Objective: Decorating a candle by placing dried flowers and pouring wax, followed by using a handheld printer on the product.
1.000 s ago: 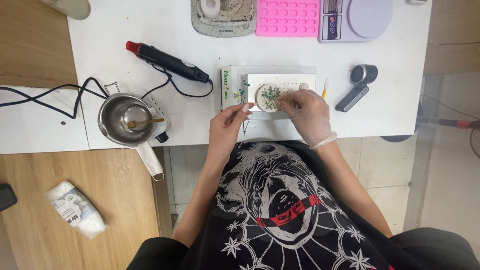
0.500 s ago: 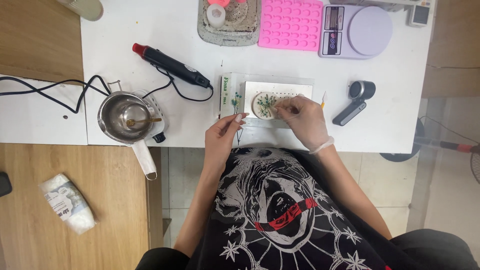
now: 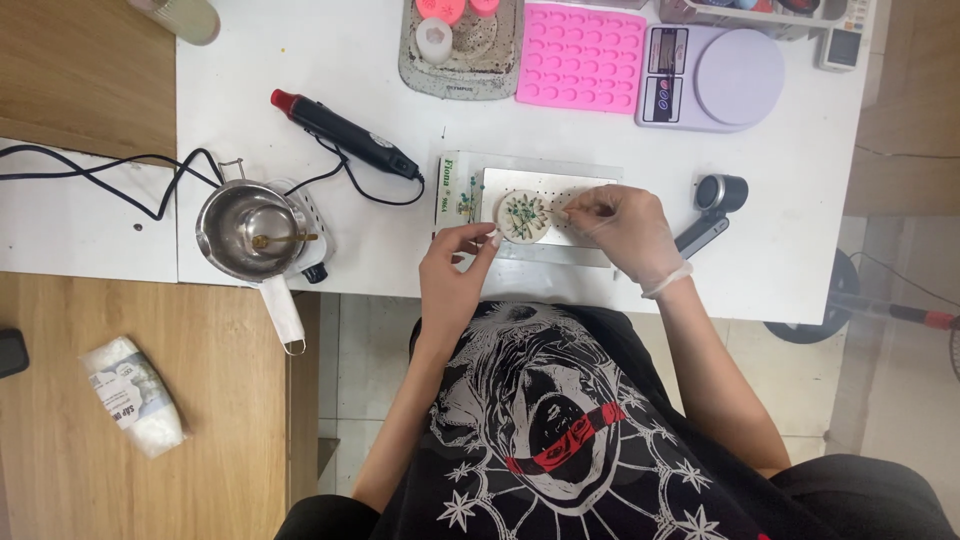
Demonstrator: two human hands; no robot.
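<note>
A small round cream disc [image 3: 524, 216] with green plant bits pressed into it lies on a flat grey perforated tray [image 3: 590, 186] at the front of the white table [image 3: 380, 90]. My left hand [image 3: 455, 265] pinches the disc's lower left edge with its fingertips. My right hand [image 3: 622, 228], in a thin clear glove, holds something small and thin at the disc's right edge; what it is stays too small to tell. A card of green sprigs [image 3: 462, 190] sits just left of the disc.
A black heat gun [image 3: 345, 135] with a red tip lies left of the tray. A steel pot [image 3: 245, 230] sits on a small burner. Behind are a pink silicone mould [image 3: 582, 57], a lilac scale [image 3: 715, 78], a grey mould tray [image 3: 460, 50]. A black tool [image 3: 712, 208] lies right.
The view has shifted so the table sits lower and closer. Both hands stay at the disc; my left hand now pinches its edge.
</note>
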